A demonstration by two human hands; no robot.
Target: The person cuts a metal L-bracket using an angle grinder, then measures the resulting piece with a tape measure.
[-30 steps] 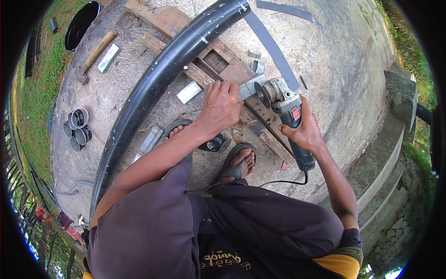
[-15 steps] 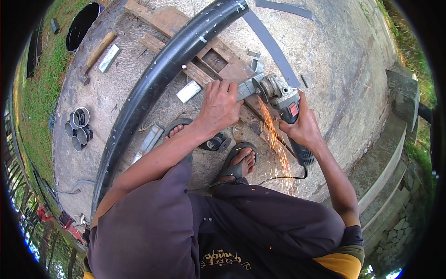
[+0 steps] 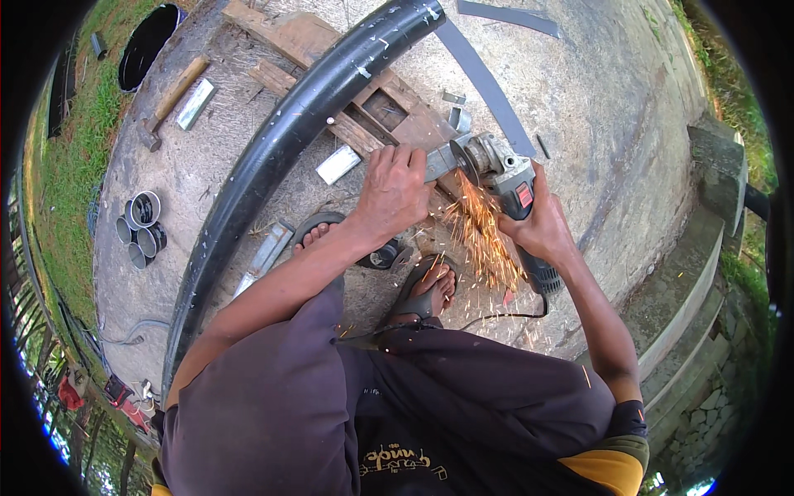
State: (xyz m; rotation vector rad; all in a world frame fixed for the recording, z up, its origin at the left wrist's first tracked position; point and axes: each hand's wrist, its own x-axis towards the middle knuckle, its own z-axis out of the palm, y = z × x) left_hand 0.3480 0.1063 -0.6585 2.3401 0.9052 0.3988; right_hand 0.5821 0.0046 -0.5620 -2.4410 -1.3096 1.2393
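My right hand (image 3: 544, 221) is wrapped round the body of a black and silver angle grinder (image 3: 518, 183). Its thin disc meets the end of a grey metal bar (image 3: 440, 163), and orange sparks (image 3: 486, 236) spray down toward my feet. Closed over the other end of that bar is my left hand (image 3: 392, 190), fingers curled and knuckles up. Beneath the bar lies a brown wooden board (image 3: 418, 122) with a square cut-out. Where the disc touches the bar is partly hidden by the grinder's head.
A long black curved pipe (image 3: 273, 140) crosses the board on the left. Nearby are a hammer (image 3: 169, 99), silver metal pieces (image 3: 337, 165), short round pipe pieces (image 3: 145, 208) and flat grey strips (image 3: 488, 78). My sandalled foot (image 3: 430, 291) is close below the sparks. Concrete steps (image 3: 674, 289) rise at right.
The spray of sparks has become thicker and wider, with some flying nearer my legs. Both hands, the grinder and the bar have stayed nearly in place.
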